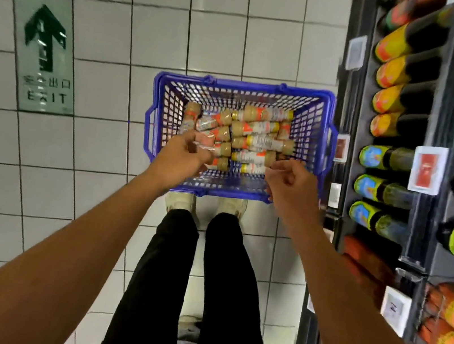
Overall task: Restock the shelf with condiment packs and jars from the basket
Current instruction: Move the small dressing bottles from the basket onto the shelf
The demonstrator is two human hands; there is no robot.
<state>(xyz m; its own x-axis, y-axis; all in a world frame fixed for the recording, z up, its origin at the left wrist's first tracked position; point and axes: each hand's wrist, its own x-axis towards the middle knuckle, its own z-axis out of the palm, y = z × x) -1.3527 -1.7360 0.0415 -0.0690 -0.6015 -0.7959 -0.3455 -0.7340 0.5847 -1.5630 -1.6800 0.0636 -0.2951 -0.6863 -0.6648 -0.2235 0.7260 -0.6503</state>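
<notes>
Where the tiled floor fills the left, a green exit sign with an arrow is seen stuck to it. Next, the left grip is held over the near left corner of the basket, fingers curled at the end of a jar. Whether that jar is clasped cannot be told. The blue basket is set on the floor just ahead of two pale shoes, and the jars are laid flat in it in rows. The right grip is held over the near right corner, fingers curled beside a cap, and a hold cannot be told. At the right, the shelf is lined with bottles and price tags.
</notes>
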